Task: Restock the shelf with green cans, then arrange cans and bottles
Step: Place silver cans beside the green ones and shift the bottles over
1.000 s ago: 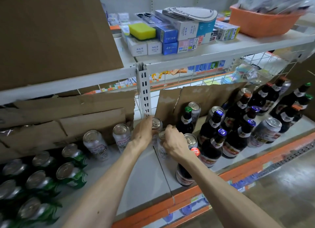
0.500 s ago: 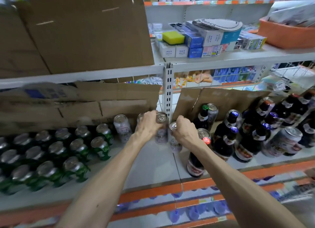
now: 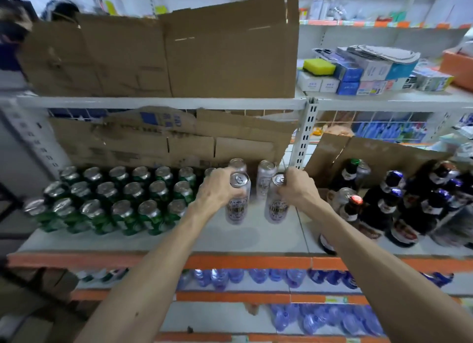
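My left hand [image 3: 218, 189] grips a tall silver can [image 3: 238, 204] near its top, standing on the white shelf [image 3: 256, 236]. My right hand [image 3: 298, 187] grips a second silver can [image 3: 276, 209] just to the right. Two more silver cans [image 3: 265, 178] stand behind them against the cardboard. Several green cans [image 3: 122, 196] fill the shelf in rows to the left. Dark bottles [image 3: 399, 209] with blue and red caps crowd the right section, past the white upright post [image 3: 305, 137].
Torn cardboard [image 3: 166, 140] lines the back of the can shelf. A big cardboard box [image 3: 163, 53] sits on the shelf above. Small boxes and a yellow sponge [image 3: 319, 66] lie upper right. Water bottles [image 3: 256, 276] fill the lower shelves.
Both hands have carried the two silver cans leftward, from beside the post and bottles toward the green cans. The view has swung left and up, showing more of the green rows.
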